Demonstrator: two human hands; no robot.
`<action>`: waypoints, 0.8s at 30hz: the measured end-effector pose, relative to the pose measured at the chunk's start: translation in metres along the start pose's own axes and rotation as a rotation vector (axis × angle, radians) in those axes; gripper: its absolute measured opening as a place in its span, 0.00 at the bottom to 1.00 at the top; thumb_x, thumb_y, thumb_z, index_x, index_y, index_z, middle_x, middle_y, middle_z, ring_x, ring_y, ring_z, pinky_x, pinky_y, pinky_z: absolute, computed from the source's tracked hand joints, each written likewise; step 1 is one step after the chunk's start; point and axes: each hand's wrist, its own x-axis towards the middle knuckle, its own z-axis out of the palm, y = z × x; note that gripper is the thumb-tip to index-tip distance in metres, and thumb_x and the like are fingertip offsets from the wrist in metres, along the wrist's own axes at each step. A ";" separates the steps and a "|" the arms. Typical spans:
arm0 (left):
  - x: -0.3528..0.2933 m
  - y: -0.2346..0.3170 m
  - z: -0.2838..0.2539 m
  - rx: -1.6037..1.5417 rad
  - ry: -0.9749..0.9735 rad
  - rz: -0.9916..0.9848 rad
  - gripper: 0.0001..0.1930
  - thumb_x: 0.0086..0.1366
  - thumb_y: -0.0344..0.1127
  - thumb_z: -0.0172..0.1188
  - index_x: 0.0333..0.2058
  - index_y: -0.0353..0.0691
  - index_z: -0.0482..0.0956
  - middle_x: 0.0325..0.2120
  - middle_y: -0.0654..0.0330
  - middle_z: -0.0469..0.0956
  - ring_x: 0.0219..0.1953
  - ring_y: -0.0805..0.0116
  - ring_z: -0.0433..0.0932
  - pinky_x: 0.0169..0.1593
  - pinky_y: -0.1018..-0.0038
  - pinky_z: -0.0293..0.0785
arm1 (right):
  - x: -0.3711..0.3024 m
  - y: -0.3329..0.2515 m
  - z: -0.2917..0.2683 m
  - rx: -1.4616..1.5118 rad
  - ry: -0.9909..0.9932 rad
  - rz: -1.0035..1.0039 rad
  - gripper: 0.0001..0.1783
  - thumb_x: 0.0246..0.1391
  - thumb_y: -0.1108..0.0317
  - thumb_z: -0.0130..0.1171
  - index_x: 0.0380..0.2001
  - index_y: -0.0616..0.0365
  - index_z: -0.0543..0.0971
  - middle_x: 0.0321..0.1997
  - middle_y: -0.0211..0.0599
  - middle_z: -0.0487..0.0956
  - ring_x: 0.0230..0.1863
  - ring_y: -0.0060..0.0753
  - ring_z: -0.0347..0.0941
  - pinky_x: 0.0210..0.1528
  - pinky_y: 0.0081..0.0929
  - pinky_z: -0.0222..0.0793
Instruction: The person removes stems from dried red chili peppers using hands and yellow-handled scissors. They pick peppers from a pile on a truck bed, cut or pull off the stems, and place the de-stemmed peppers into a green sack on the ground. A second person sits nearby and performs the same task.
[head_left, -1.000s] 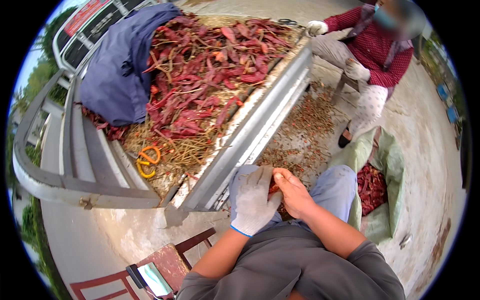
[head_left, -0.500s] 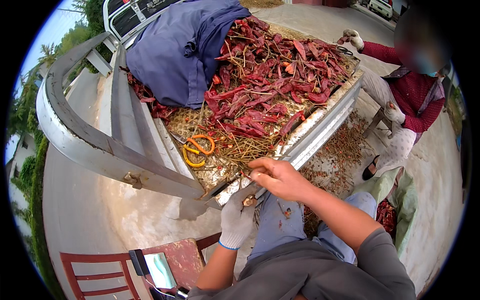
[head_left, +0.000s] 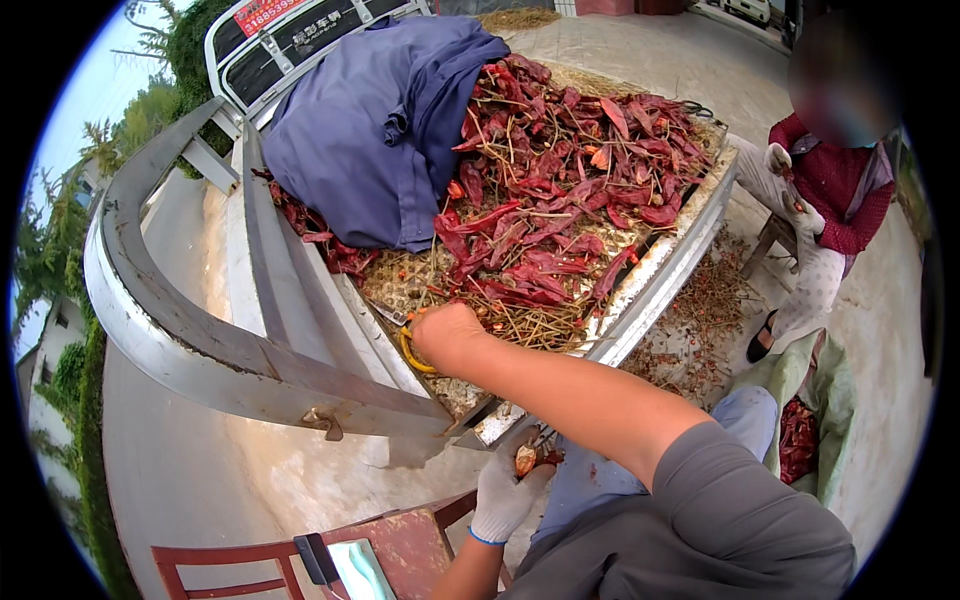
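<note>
My bare right hand reaches across to the truck bed and closes over a pair of scissors. The yellow handle loop shows beside the hand, which covers the orange loop; my fingertips are hidden. In a white knit glove, my left hand is closed around a dried chili pepper just off the bed's near corner, above my lap. Beyond my right hand, a heap of dried red chili peppers with stalks spreads over the bed. Loose cut stalks lie nearest to that hand.
A dark blue cloth covers part of the heap. The bed's metal rail curves along the left. At right, a seated co-worker wears gloves. A green sack of peppers stands by my leg; a red wooden chair is at lower left.
My right hand has left its place beside my left hand and moved forward and left onto the scissors. The co-worker's hands have come together. The view has shifted slightly.
</note>
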 end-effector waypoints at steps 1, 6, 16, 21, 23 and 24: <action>0.001 0.002 -0.003 0.004 -0.034 -0.016 0.32 0.56 0.31 0.74 0.60 0.30 0.77 0.48 0.50 0.85 0.47 0.63 0.84 0.55 0.68 0.79 | 0.005 0.002 -0.005 -0.012 -0.093 -0.015 0.12 0.55 0.69 0.65 0.41 0.54 0.90 0.46 0.41 0.89 0.52 0.42 0.86 0.47 0.41 0.83; -0.002 0.028 -0.005 -0.026 -0.112 -0.020 0.31 0.52 0.29 0.76 0.55 0.29 0.79 0.38 0.56 0.82 0.41 0.70 0.80 0.50 0.71 0.78 | -0.009 0.015 -0.044 0.192 -0.189 0.049 0.14 0.55 0.63 0.65 0.41 0.58 0.90 0.46 0.47 0.89 0.50 0.47 0.87 0.48 0.42 0.82; 0.016 0.023 0.033 -0.673 -0.093 -0.039 0.16 0.59 0.14 0.61 0.47 0.29 0.76 0.34 0.58 0.77 0.35 0.70 0.80 0.39 0.70 0.84 | -0.254 0.115 -0.051 1.218 -0.009 0.342 0.28 0.55 0.69 0.72 0.57 0.62 0.76 0.40 0.27 0.77 0.39 0.19 0.73 0.42 0.25 0.72; 0.023 0.026 0.066 -0.667 -0.140 -0.004 0.18 0.59 0.12 0.58 0.47 0.31 0.73 0.38 0.56 0.76 0.37 0.65 0.82 0.43 0.63 0.87 | -0.382 0.132 -0.020 0.923 -0.030 0.466 0.45 0.43 0.50 0.84 0.60 0.60 0.75 0.41 0.31 0.75 0.42 0.27 0.72 0.46 0.28 0.71; 0.026 0.027 0.081 -0.671 -0.157 0.048 0.18 0.59 0.13 0.57 0.47 0.34 0.72 0.38 0.56 0.75 0.37 0.63 0.83 0.41 0.62 0.86 | -0.415 0.132 -0.010 0.806 -0.027 0.470 0.48 0.42 0.41 0.81 0.60 0.61 0.75 0.42 0.37 0.77 0.42 0.37 0.76 0.48 0.35 0.74; 0.026 0.032 0.090 -0.712 -0.149 0.037 0.17 0.59 0.12 0.56 0.46 0.33 0.72 0.38 0.56 0.75 0.37 0.64 0.82 0.42 0.62 0.86 | -0.425 0.132 -0.006 0.779 -0.019 0.466 0.49 0.42 0.38 0.80 0.60 0.61 0.75 0.43 0.39 0.78 0.43 0.40 0.78 0.49 0.36 0.74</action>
